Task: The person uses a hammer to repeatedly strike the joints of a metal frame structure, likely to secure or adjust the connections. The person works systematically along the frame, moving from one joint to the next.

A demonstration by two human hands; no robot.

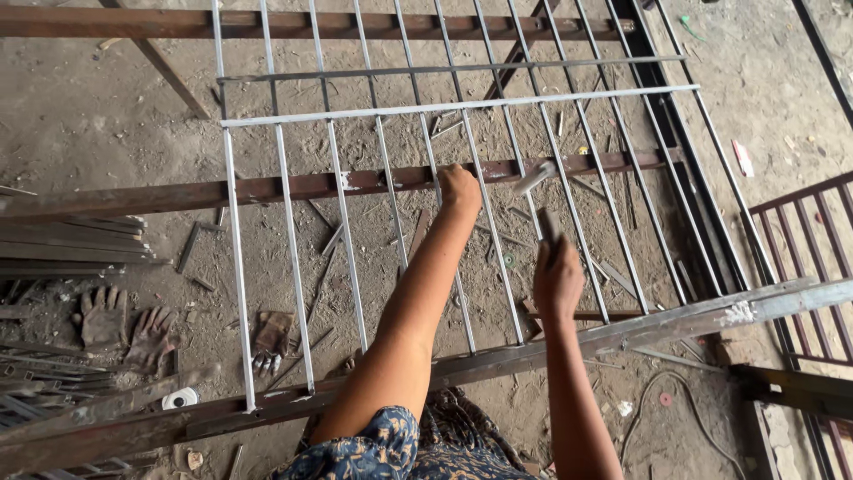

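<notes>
From my seat the view is evenly lit — soft daylight, no hard glare anywhere. Shadows on the dirt floor (pixel 107 116) under the metal grille (pixel 382 116) are faint and diffuse. My right hand (pixel 557 283) is smeared with motion blur, and so is the paint roller (pixel 536 178) it holds — the rest stays sharp. Straight bars bow slightly toward the frame edges.

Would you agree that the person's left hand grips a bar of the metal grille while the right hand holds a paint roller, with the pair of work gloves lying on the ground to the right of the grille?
Not quite: the head view shows the work gloves on the ground at the left. The left hand does grip a bar of the grille, and the right hand holds the paint roller.
</notes>
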